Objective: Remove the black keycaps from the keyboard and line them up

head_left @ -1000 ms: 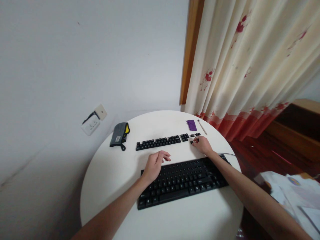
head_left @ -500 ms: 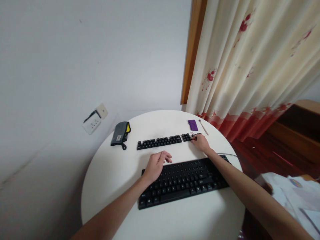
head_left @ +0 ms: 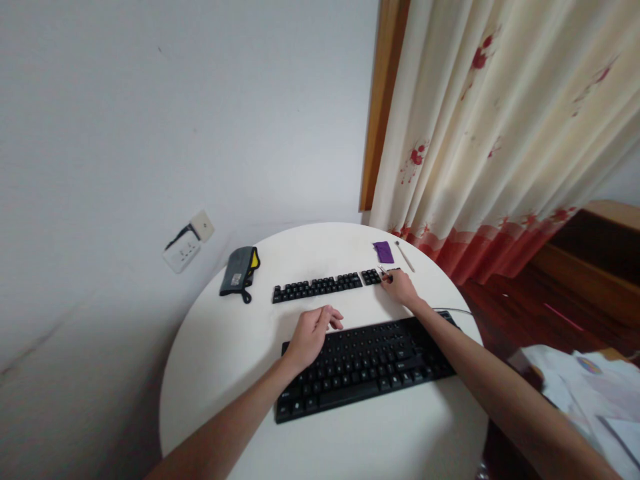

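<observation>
A black keyboard [head_left: 367,365] lies on the round white table [head_left: 225,347] in front of me. Beyond it, loose black keycaps [head_left: 317,287] are laid out in rows. My left hand [head_left: 313,332] rests at the keyboard's upper left edge, fingers loosely curled and apart, holding nothing. My right hand [head_left: 401,289] reaches to the right end of the keycap rows, fingers pinched on a thin metal tool among the small group of keycaps [head_left: 373,275].
A grey and yellow pouch [head_left: 239,271] lies at the table's back left. A purple cloth [head_left: 383,251] and a thin stick [head_left: 404,256] lie at the back right. A wall socket [head_left: 184,250] is at the left, a curtain [head_left: 490,133] at the right, papers [head_left: 585,393] lower right.
My right hand has slid slightly left and away from me along the right end of the keycap rows. My left hand has barely moved.
</observation>
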Demonstrator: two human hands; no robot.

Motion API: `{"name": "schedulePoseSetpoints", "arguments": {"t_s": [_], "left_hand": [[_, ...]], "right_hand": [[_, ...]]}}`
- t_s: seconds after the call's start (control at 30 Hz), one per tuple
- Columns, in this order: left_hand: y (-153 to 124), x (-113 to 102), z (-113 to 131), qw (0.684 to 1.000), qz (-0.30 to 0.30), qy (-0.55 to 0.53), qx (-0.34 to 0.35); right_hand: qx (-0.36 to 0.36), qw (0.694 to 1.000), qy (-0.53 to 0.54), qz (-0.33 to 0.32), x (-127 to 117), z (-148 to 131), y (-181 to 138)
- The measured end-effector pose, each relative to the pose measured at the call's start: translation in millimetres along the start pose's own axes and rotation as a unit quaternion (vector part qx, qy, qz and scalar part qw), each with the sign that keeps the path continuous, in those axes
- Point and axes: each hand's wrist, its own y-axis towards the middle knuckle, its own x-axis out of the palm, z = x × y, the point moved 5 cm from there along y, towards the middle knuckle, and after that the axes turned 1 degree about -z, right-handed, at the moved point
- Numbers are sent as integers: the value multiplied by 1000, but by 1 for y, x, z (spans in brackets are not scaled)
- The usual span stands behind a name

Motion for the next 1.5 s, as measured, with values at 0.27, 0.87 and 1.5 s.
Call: {"name": "schedulePoseSetpoints", "arguments": {"t_s": [0.27, 0.87, 1.5], "left_hand": [[1, -1, 3, 1000, -3, 16, 1], [5, 2, 0, 998, -24, 50, -15], [-4, 28, 11, 967, -163, 173, 89]], "right_hand": [[-31, 981, 170, 89, -86, -7, -43], [-14, 991, 130, 39, -112, 50, -141], [6, 994, 105, 22, -92, 61, -139]]}}
